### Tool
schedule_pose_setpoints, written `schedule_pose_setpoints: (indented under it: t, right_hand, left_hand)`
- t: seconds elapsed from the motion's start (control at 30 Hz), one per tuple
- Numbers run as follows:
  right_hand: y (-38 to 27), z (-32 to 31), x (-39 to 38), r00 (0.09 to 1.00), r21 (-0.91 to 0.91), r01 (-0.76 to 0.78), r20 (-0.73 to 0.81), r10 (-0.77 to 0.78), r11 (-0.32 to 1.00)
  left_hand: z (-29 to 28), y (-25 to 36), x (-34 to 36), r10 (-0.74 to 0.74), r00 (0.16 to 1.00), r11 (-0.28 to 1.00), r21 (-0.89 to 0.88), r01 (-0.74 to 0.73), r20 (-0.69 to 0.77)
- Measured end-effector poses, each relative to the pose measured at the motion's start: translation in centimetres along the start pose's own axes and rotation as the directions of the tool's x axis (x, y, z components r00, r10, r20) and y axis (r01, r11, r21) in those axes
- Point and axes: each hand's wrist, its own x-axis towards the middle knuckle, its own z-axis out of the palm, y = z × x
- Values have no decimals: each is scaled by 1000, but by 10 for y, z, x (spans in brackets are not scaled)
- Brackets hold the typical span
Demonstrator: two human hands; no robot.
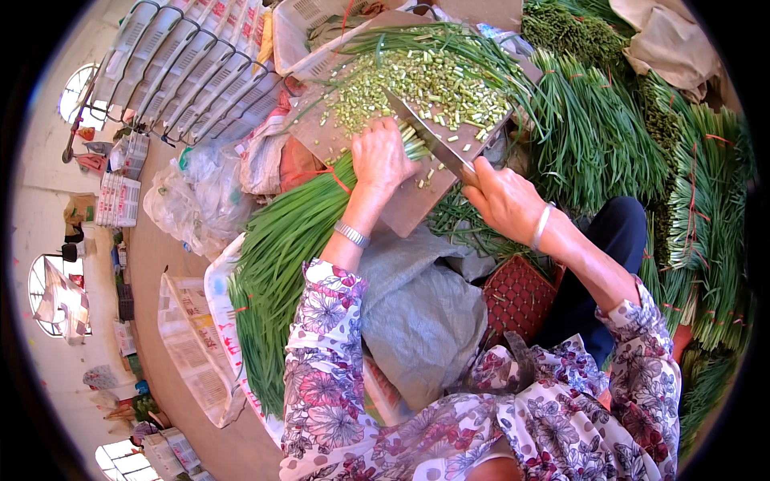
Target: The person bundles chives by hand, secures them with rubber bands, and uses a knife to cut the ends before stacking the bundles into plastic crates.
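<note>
Grey plastic sack (417,309) lies nearest; left hand (381,156) grips long green chive stalks (281,240) on brown cutting board (413,204), right hand (501,196) clutching steel knife (425,132).

Long green chive bundle (281,240) flat across wooden board (401,204); knife (425,132) blade angled at cut ends.

Cutting board (401,210), centre: left hand (381,160) pressing green stalk bundle (281,240); right hand (501,199) at 3 o'clock gripping knife (425,132); chopped pieces (417,84) at 12 o'clock.
</note>
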Motion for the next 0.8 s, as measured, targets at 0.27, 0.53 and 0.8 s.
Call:
schedule_pose_setpoints:
  t: [0.27, 0.53, 0.8]
  right_hand:
    - [17, 34, 48, 999, 0, -8, 32, 8, 1000]
    - [26, 2, -2, 971, 3, 130, -201, -127, 991]
    - [-1, 5, -21, 996, 122, -70, -42, 75, 990]
  left_hand:
    - [1, -1, 4, -39, 996, 997, -58, 44, 78]
    - [3, -5, 6, -6, 1000, 999, -31, 6, 27]
    - [-2, 1, 6, -6, 1000, 1000, 9, 6, 27]
